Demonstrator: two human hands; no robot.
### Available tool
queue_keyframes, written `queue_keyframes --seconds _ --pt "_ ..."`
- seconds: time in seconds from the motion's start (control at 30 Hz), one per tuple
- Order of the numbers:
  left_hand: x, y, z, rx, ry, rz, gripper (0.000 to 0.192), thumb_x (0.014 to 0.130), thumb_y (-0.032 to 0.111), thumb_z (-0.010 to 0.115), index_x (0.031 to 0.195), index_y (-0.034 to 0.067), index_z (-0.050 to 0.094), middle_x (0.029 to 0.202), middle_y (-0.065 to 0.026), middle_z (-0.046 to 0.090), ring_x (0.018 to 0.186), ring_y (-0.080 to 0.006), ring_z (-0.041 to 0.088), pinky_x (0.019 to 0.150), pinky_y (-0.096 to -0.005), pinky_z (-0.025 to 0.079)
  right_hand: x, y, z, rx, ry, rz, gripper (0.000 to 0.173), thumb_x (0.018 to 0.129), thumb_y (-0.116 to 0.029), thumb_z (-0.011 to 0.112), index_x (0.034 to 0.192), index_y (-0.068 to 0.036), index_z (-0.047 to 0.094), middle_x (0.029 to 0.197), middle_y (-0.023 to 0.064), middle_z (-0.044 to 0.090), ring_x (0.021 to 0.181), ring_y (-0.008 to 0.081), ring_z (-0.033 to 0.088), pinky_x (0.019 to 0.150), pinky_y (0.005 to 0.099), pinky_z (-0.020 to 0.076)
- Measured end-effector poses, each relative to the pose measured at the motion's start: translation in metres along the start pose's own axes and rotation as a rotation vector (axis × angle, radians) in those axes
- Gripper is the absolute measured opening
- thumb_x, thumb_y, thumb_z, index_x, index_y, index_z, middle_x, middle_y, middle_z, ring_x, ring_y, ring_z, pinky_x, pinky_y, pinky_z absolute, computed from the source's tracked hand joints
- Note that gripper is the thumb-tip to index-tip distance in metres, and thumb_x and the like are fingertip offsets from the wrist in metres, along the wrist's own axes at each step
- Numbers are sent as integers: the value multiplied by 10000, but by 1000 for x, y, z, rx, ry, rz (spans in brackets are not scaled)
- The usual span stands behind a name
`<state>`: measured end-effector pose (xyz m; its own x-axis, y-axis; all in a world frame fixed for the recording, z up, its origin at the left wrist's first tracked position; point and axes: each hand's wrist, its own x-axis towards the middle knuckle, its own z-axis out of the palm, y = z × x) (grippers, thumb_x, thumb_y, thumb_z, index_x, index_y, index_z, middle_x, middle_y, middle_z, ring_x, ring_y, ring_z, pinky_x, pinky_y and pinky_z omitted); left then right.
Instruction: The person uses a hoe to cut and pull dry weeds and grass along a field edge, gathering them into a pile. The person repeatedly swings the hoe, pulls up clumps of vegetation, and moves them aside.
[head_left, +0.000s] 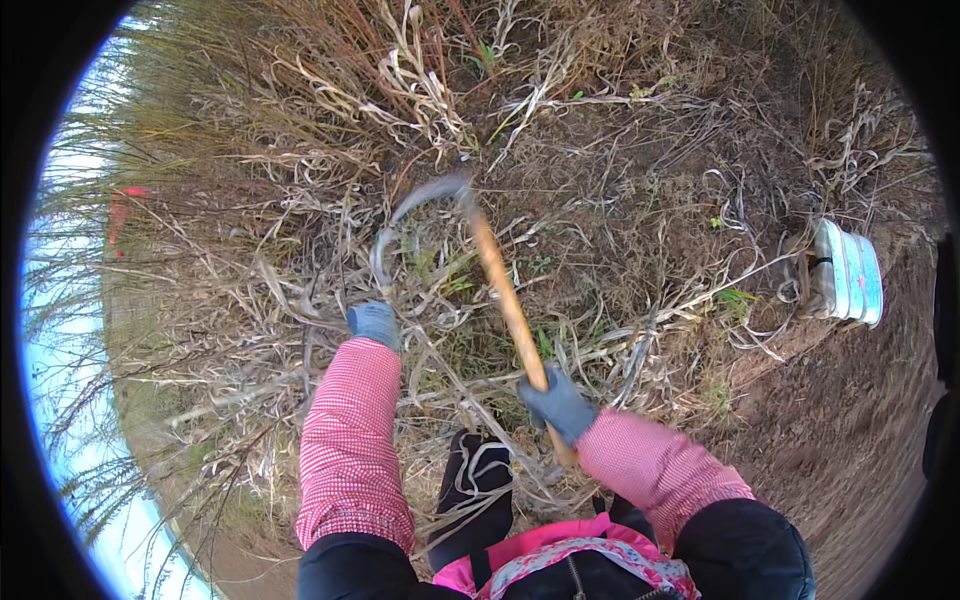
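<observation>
In a grey work glove, my right hand (559, 405) is shut on the lower part of a sickle's wooden handle (506, 292). The curved metal blade (386, 232) arcs from the handle's top to the left and down, its end just above my left hand; motion blurs it. My left hand (373, 324), also gloved, is among dry plant stalks (300, 304), its fingers mostly hidden, so its hold on them is unclear. A long dry stalk (457, 379) runs from near my left hand down towards my legs.
Dry leaves and stalks (420, 97) stand and lie all around. A folded-looking light-blue padded item (851, 274) is at the right, beside bare brown soil (840, 420). Thin upright brush (82, 300) lines the left edge, with a red object (124, 214) among it.
</observation>
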<state>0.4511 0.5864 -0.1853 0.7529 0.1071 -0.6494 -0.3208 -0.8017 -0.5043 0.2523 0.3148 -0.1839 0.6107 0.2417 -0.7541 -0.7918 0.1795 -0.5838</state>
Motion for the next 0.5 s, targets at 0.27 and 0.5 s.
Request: queue_keyframes --seconds 0.27,0.5 --pt "-20 32 -17 -21 40 -20 203 849 195 540 1013 128 641 963 -30 657 855 -167 636 663 -413 446 153 -37 -57 -871 275 -91 371 706 -270 620 952 -4 541 646 100 585 531 218 568 496 342 468" --pt "-68 32 0 -93 36 39 202 850 214 530 996 128 640 930 -52 650 867 -180 628 674 -410 457 -12 95 -138 -552 277 117 406 740 -292 609 1029 -10 571 712 187 612 620 322 599 552 404 470"
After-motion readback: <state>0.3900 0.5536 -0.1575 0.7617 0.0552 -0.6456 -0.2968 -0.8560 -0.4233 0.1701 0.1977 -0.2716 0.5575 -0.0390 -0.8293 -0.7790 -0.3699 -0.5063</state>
